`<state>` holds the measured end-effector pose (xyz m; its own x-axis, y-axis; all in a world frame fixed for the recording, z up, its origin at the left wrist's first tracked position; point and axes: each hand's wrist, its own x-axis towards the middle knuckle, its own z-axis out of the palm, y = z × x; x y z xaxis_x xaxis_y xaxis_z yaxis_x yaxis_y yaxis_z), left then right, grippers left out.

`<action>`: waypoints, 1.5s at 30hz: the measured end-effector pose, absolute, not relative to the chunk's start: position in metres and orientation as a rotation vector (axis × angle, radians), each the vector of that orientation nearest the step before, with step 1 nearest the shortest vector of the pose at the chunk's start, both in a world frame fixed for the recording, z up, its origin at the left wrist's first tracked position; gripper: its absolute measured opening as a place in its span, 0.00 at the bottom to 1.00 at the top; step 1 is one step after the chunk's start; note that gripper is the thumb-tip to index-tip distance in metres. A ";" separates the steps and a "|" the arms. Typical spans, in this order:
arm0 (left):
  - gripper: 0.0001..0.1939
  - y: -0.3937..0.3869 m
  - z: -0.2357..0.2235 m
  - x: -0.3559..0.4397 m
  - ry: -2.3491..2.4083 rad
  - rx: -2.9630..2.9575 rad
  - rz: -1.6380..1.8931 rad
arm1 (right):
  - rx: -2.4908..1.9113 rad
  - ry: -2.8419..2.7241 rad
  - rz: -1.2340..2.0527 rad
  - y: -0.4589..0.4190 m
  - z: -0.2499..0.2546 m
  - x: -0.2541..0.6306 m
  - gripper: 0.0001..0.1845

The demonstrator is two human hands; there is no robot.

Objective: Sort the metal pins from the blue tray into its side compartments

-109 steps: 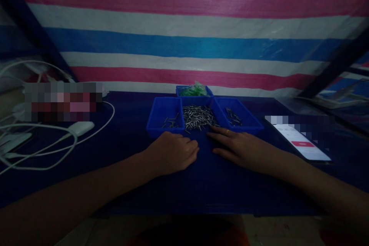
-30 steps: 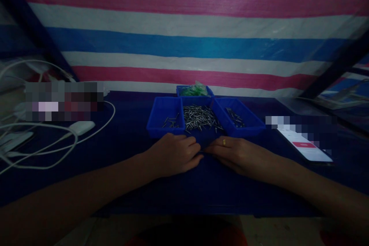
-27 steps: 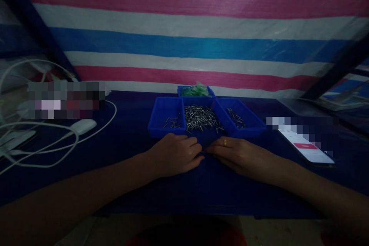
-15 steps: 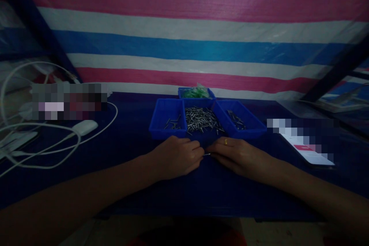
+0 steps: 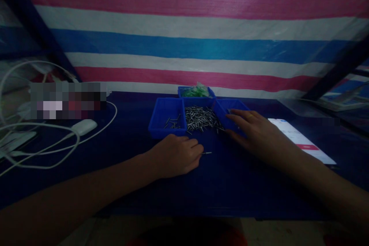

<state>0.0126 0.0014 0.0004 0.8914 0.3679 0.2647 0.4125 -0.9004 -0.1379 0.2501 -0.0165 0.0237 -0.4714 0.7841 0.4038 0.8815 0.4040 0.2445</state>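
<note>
My left hand [image 5: 180,155] rests low over the table with its fingers closed in a pinch. From its fingertips a thin metal pin [image 5: 206,153], shaped like a blind rivet, sticks out to the right. My right hand [image 5: 250,127] is over the right blue bin [image 5: 230,104], fingers stretched and apart, thumb separate. It covers much of that bin and the pins inside. Between the bins lies a heap of similar metal pins [image 5: 201,118]. The left blue bin [image 5: 156,119] holds several more pins.
Behind the heap stands a small blue bin [image 5: 212,93] with a green bag in clear plastic [image 5: 197,91]. A lit phone [image 5: 313,150] lies at the right. White cables [image 5: 78,138] and a white adapter [image 5: 84,127] spread over the left. Striped sheeting [image 5: 187,50] hangs behind the table.
My right hand has left the pin beside my left hand, moved right and forward over the right bin, and spread its fingers. My left hand stays almost in place.
</note>
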 end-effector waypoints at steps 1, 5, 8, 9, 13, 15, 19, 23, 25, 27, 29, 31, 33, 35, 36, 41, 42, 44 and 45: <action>0.09 0.001 0.000 0.012 -0.593 -2.868 -0.348 | -1.521 -2.433 -0.627 -0.015 0.020 0.251 0.21; 0.08 0.001 -0.001 0.012 -0.602 -2.856 -0.344 | -1.566 -2.535 -0.468 -0.014 0.013 0.249 0.20; 0.08 0.001 -0.001 0.012 -0.614 -2.850 -0.326 | -1.514 -2.557 -0.437 -0.013 0.012 0.247 0.20; 0.08 0.001 0.000 0.013 -0.614 -2.850 -0.321 | -1.497 -2.557 -0.429 -0.012 0.011 0.247 0.20; 0.08 0.001 0.002 0.014 -0.637 -2.851 -0.298 | -1.488 -2.541 -0.365 -0.011 0.009 0.249 0.22; 0.08 0.001 0.002 0.014 -0.650 -2.844 -0.302 | -1.498 -2.495 -0.357 -0.012 0.010 0.247 0.25; 0.07 0.001 0.000 0.013 -0.647 -2.834 -0.322 | -1.311 -2.408 -0.388 -0.022 0.018 0.237 0.22; 0.07 0.001 -0.002 0.013 -0.645 -2.806 -0.344 | -1.109 -2.501 -0.252 -0.036 0.026 0.226 0.18; 0.07 0.002 -0.002 0.014 -0.647 -2.799 -0.361 | -1.088 -2.576 -0.200 -0.039 0.024 0.224 0.18; 0.07 0.002 -0.002 0.015 -0.643 -2.801 -0.376 | -1.123 -2.633 -0.158 -0.039 0.020 0.225 0.17; 0.07 0.002 -0.002 0.015 -0.642 -2.803 -0.387 | -1.177 -2.686 -0.103 -0.036 0.016 0.227 0.15; 0.08 0.002 -0.003 0.016 -0.643 -2.803 -0.391 | -1.213 -2.732 -0.039 -0.033 0.015 0.229 0.14; 0.09 0.002 -0.003 0.016 -0.643 -2.808 -0.398 | -1.220 -2.760 0.000 -0.031 0.015 0.230 0.13; 0.08 0.002 -0.003 0.016 -0.651 -2.810 -0.407 | -1.215 -2.775 0.010 -0.030 0.015 0.230 0.13; 0.08 0.002 -0.003 0.016 -0.657 -2.809 -0.408 | -1.213 -2.780 0.010 -0.030 0.015 0.229 0.13; 0.08 0.001 0.000 0.015 -0.666 -2.809 -0.403 | -1.197 -2.793 0.037 -0.032 0.015 0.227 0.12; 0.09 0.000 0.000 0.015 -0.665 -2.811 -0.405 | -1.192 -2.792 0.044 -0.032 0.015 0.227 0.12; 0.09 0.000 0.002 0.015 -0.656 -2.823 -0.407 | -1.181 -2.792 0.049 -0.033 0.015 0.226 0.12; 0.10 0.000 0.002 0.015 -0.647 -2.831 -0.407 | -1.175 -2.795 0.049 -0.033 0.015 0.226 0.12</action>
